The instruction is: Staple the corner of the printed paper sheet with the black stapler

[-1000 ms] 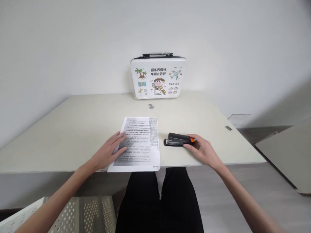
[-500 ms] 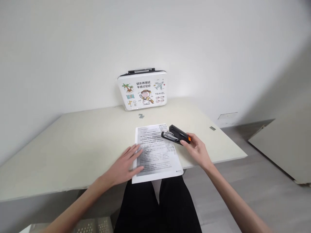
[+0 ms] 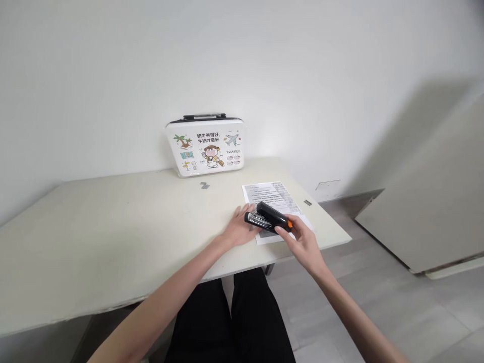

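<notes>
A black stapler with an orange part at its rear is gripped in my right hand, its jaws apart. It is held above a printed sheet of paper that lies on the table near the right end. My left hand rests with fingers stretched out at the sheet's left edge. The stapler's front end hides part of the left fingers and the middle of the page.
A white cartoon-printed case stands against the wall at the back of the table. Small grey staple strips lie before it. Another staple strip is right of the paper. A pale panel stands at far right.
The paper has slid to the right and farther back on the table, with my left hand moving along. The stapler is now over the sheet's lower middle. The view has shifted right.
</notes>
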Demonstrator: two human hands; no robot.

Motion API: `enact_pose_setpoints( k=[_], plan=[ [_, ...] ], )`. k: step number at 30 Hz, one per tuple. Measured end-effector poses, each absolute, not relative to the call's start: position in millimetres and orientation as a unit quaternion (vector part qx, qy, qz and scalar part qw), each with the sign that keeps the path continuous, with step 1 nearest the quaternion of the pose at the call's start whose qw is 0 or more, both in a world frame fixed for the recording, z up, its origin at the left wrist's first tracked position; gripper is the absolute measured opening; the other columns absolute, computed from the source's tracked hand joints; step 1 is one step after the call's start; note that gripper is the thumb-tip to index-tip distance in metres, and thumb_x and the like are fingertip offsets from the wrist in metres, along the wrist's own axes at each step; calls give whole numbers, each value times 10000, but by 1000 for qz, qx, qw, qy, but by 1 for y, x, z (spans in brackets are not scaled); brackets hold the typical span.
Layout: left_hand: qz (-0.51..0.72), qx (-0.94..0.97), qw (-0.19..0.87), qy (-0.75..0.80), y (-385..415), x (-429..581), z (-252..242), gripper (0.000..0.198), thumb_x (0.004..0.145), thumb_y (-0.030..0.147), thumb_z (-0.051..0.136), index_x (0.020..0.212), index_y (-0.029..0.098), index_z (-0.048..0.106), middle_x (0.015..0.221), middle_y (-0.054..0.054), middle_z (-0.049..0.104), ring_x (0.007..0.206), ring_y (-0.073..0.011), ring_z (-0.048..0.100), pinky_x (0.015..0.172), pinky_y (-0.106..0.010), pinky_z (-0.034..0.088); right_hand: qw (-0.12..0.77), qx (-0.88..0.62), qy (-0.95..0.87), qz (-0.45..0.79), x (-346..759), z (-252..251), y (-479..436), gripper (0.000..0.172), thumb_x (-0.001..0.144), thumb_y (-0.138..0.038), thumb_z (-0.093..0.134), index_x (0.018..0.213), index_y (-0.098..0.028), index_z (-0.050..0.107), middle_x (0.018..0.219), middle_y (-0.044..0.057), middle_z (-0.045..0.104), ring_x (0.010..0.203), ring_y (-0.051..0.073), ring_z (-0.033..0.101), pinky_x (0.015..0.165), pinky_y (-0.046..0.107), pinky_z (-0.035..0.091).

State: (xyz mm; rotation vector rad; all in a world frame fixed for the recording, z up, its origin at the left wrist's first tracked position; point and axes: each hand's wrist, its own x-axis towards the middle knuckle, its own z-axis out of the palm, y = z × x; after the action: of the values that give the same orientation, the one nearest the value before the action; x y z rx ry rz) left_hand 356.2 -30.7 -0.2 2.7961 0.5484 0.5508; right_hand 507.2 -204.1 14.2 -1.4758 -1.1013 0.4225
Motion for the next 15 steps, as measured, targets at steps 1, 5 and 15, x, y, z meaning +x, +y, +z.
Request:
enact_pose_setpoints(
  k=[1, 5, 15],
  plan=[
    [201, 951, 147, 183, -29, 352, -1, 584, 1015, 404, 520, 1565, 228, 440, 1596, -108, 497, 1514, -277, 399, 1257, -493, 316, 585, -634, -472, 182, 506, 13, -204, 435, 918, -563, 664, 1186, -221, 630, 1109, 89, 694, 1026, 247, 686, 948, 410, 574],
    [247, 905, 270, 218, -10, 305, 0, 518, 1021, 444, 488, 1486, 222, 540, 1572, -87, 534, 1493, -263, 442, 1257, -470, 330, 571, -633, -485, 194, 499, 10, -196, 423, 915, -553, 674, 1179, -224, 640, 1117, 87, 708, 1025, 248, 692, 962, 413, 570],
    [442, 682, 445, 377, 71, 172, 2, 460, 944, 595, 568, 1091, 180, 700, 1213, -118, 758, 1189, -276, 682, 1109, -446, 491, 459, -616, -603, 215, 451, 10, -87, 425, 893, -539, 643, 1176, -222, 649, 1081, 72, 739, 915, 237, 694, 891, 415, 568]
  ],
)
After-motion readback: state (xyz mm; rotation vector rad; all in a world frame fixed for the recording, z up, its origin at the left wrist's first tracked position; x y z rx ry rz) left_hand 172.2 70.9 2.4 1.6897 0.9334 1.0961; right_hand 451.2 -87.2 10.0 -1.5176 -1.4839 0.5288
